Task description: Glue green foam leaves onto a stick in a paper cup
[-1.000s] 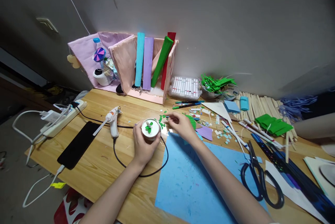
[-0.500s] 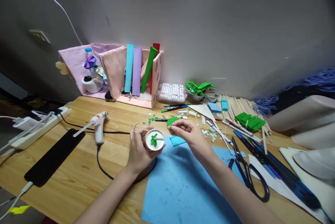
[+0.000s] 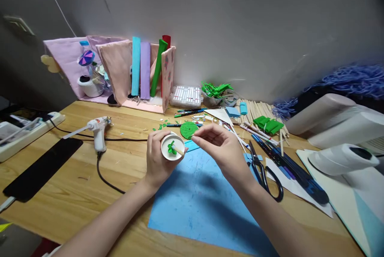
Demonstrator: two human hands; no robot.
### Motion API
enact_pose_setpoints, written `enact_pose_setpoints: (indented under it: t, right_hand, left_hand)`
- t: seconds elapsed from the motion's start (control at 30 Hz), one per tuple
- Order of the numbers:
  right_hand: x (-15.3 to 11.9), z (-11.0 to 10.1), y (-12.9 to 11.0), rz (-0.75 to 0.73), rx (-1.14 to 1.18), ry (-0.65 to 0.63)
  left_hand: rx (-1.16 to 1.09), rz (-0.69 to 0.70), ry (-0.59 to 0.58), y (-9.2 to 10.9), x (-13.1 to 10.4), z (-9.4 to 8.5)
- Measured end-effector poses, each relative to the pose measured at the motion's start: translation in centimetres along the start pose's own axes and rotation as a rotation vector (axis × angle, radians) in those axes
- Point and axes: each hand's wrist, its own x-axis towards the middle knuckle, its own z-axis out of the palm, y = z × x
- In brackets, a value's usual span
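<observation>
My left hand (image 3: 157, 159) is closed around a small round white cup (image 3: 166, 155), holding it above the table with its round white face tipped toward me. On that face is a small cluster of green leaves (image 3: 171, 147), and a short pale stick (image 3: 179, 151) reaches from it toward the rim. To the right, my right hand (image 3: 220, 145) has thumb and forefinger pinched together; anything between the tips is too small to make out. Just beyond those fingertips is a flat green disc (image 3: 189, 129). Blue paper (image 3: 192, 209) lies under both hands.
At left are a glue gun (image 3: 99, 131), its cord, a black phone (image 3: 42, 171) and a power strip (image 3: 57, 119). Black scissors (image 3: 264, 173), pens and white spools (image 3: 342, 159) lie to the right. A pink box (image 3: 117, 73) and a marker case (image 3: 186, 96) stand behind.
The view has shifted, so the table things appear further left and higher. The white cup has turned slightly in my left hand. My right fingertips have moved off the green disc, which now shows whole.
</observation>
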Motion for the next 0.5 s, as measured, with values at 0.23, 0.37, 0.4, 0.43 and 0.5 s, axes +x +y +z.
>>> enact_pose_setpoints:
  t: [0.23,0.37,0.4,0.43,0.5]
  right_hand:
    - [-1.1,0.5,-0.3,-0.122,-0.217,-0.080]
    - [-1.5,1.0,-0.1,-0.152,-0.283,-0.107]
    - [-1.5,1.2,0.0,-0.159,-0.304,-0.105]
    - [-1.6,1.3,0.0,-0.168,-0.331,-0.102]
    - [-1.6,1.4,0.1,-0.187,-0.391,-0.100]
  left_hand:
    - [-0.102,0.012,0.027,-0.4,-0.4,-0.4]
    - [-0.161,0.042,0.021,-0.4,-0.5,-0.4]
    - [-0.167,0.056,0.021,-0.3,-0.5,-0.4]
    - [-0.168,0.070,0.022,-0.3,-0.5,-0.4]
    - [-0.170,0.102,0.011,-0.1,-0.4,-0.5]
